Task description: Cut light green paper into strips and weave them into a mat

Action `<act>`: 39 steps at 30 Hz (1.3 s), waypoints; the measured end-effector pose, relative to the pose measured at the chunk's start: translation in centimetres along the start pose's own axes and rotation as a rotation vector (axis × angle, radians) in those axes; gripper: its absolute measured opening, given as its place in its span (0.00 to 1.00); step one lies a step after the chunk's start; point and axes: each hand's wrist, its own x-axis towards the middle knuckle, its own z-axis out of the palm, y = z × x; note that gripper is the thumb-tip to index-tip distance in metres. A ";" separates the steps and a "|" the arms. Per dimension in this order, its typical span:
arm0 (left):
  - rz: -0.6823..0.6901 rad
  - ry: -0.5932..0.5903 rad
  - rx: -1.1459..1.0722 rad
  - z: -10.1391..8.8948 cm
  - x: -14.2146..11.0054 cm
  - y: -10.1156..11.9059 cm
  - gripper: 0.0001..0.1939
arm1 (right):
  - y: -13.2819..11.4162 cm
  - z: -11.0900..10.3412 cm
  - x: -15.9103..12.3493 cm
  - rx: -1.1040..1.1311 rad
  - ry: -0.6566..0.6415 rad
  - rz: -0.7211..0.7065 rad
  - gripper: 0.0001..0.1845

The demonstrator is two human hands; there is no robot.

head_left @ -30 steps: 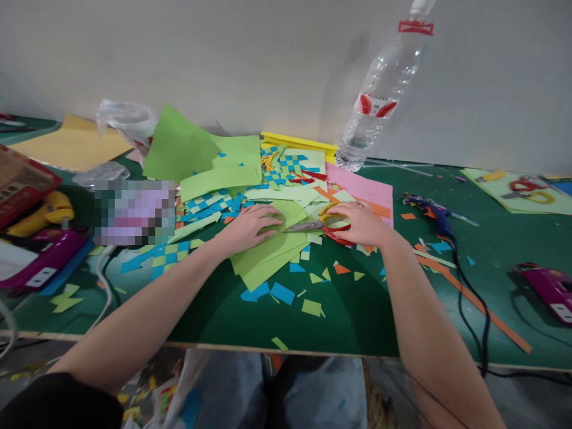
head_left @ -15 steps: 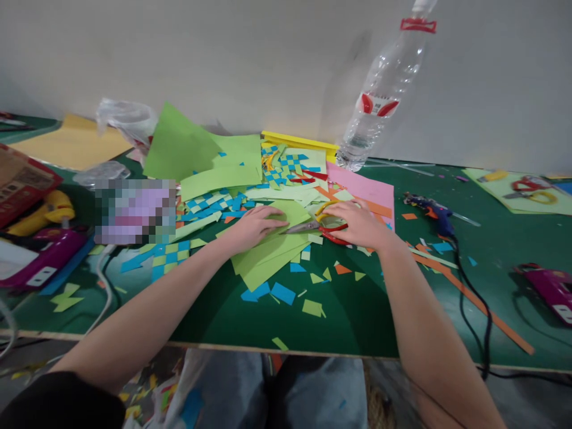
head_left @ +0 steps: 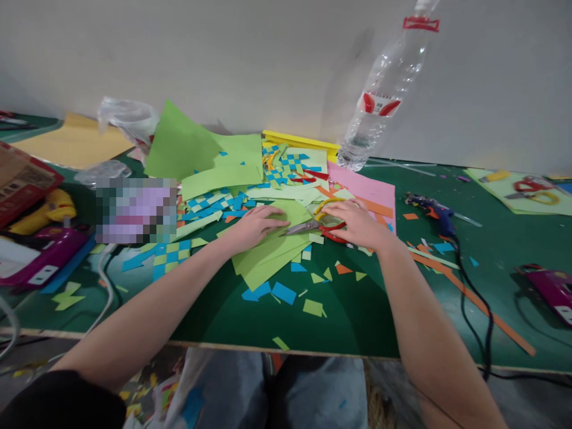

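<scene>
Can make out a red-and-white label on the clear bottle (head_left: 388, 83), but not its small dark characters. Cannot read the print on the box (head_left: 24, 179), cut off at the left edge, nor anything under the pixelated patch (head_left: 136, 211). Gripping the scissors (head_left: 306, 227) by yellow and red handles in the right hand (head_left: 355, 221), with fingers partly hidden; over green paper (head_left: 263, 259), between both hands. Resting the left hand (head_left: 254, 227) on that paper, near the blades; cannot tell whether pinching it.
</scene>
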 end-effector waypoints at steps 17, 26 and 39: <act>-0.021 -0.015 -0.004 0.0 0.0 0.0 0.22 | -0.2 0.3 0.2 0.070 -0.026 -0.008 0.23; -0.011 0.076 -0.007 -0.4 0.2 1.4 0.20 | -0.1 -0.4 -0.1 0.071 -0.012 0.042 0.23; 0.030 0.003 0.050 -0.9 -0.4 0.3 0.19 | 0.0 -0.9 -0.4 0.075 0.003 0.072 0.21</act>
